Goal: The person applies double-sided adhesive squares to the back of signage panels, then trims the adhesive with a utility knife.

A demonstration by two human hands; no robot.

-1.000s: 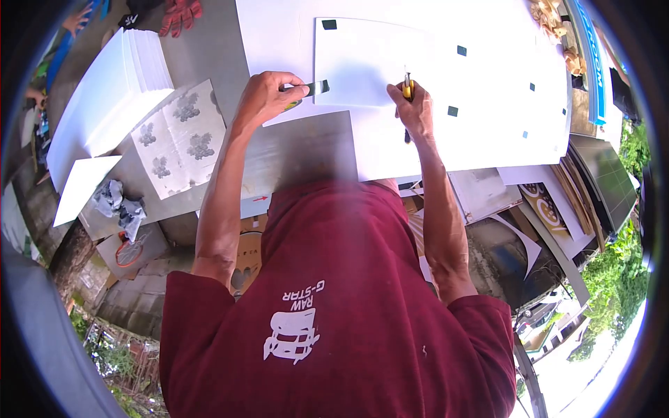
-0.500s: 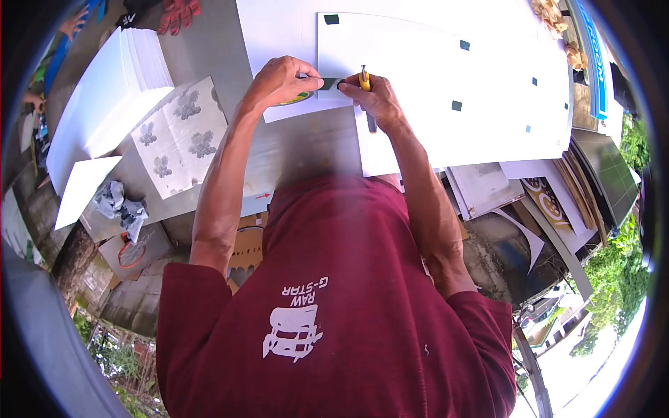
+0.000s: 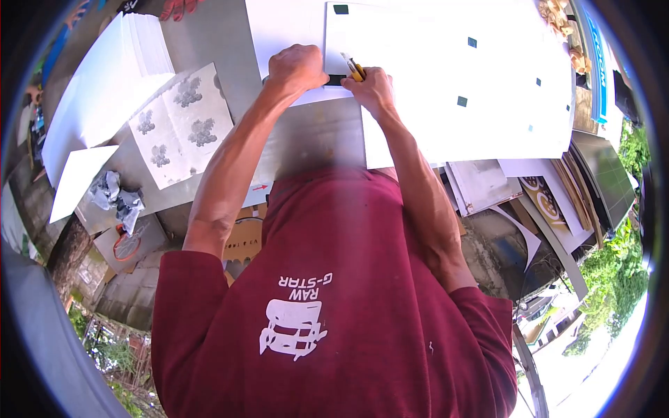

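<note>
A short strip of dark tape (image 3: 336,80) stretches between my hands, along the near left edge of a large white sheet (image 3: 418,42). My left hand (image 3: 298,67) is closed at the strip's left end, its knuckles up; the roll itself is hidden beneath it. With closed fingers my right hand (image 3: 371,89) grips a yellow utility knife (image 3: 355,70), its tip pointing away and up to the left. The fingertips of that hand also touch the right end of the strip. Several small dark tape pieces (image 3: 462,102) lie on the sheet.
To the left stand a stack of white sheets (image 3: 104,83) and a paper printed with grey tree shapes (image 3: 182,125). Crumpled grey plastic (image 3: 117,198) lies nearer. A red glove (image 3: 180,8) is at the far edge. Boards and offcuts (image 3: 550,202) lean at the right.
My left hand has turned over and moved slightly right and away, now covering the roll. The knife has tilted leftward in my right hand. The tape span between the hands lies lower against the sheet.
</note>
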